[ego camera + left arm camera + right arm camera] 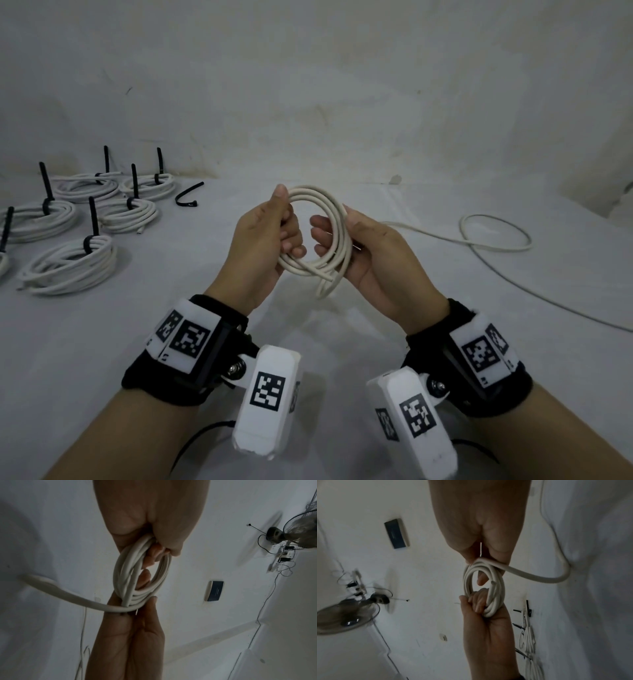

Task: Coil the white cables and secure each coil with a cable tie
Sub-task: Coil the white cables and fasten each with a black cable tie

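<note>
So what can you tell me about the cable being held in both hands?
The cable is off-white, round and smooth, rubbery-looking. Several turns form an upright coil held above the sheet. The left hand grips its left side, the right hand its right. One cut end pokes out at the bottom; the uncoiled rest trails right across the sheet into a loose loop. No tie is on it yet.

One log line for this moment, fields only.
step: coiling | left hand: grips coil | right hand: grips coil | tail: loose on surface | spare tie: unused | tied coils: left
</note>
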The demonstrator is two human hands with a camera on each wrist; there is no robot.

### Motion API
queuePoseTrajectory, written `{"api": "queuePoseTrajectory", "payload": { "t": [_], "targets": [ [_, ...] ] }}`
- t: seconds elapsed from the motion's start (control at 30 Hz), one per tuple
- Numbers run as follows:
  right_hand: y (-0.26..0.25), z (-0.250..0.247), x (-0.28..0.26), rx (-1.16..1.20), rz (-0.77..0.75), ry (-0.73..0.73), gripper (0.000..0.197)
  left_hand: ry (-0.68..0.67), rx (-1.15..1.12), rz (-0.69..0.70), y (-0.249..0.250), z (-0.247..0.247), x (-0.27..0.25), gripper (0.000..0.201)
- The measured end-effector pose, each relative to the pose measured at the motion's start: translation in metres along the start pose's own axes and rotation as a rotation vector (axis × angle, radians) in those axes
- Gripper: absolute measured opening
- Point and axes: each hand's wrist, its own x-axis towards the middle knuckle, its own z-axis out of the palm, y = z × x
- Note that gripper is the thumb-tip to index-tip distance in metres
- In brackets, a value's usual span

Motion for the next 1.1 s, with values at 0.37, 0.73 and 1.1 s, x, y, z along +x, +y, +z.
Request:
{"api": "queuePoseTrajectory", "payload": {
  "t": [0.37,0.73,1.1],
  "targets": [
    [-0.011,-0.002,0.000,0.157,0.232,-0.003,0.045,-0.086,0.044,-0.027,-0.011,0.012,-0.007,0.038],
    [-0.004,0.005,-0.003,0.088,0.149,0.151,0.056,-0.184,0.068,-0.060,-0.010,0.016,-0.011,0.038],
    [-0.008,0.012,-0.006,0.005,0.065,0.272,0.053,-0.194,0.110,-0.133,-0.005,0.015,-0.011,0.045]
  ]
}}
